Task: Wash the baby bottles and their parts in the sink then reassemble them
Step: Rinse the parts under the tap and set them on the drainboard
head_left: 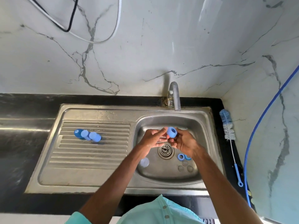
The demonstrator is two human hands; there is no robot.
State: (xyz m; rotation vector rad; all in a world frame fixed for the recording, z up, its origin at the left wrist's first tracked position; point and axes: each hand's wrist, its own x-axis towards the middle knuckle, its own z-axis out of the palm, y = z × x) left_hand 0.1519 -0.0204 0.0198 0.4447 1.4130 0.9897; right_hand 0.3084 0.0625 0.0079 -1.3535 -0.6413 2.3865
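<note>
Marble wall backs a steel sink (208, 120) mid-frame, with baby bottles (88, 135) lying on its drainboard (97, 160) at left. The blue screw collar (171, 132) wants turning so every thread gets rubbed. Over the basin the right hand (182, 143) pinches it, and the left hand (153, 137) lays straight fingers against it.

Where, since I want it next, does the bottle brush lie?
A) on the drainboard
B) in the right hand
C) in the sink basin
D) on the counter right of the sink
D: the bottle brush lies on the black counter right of the sink; the right hand holds a blue bottle ring.
</note>
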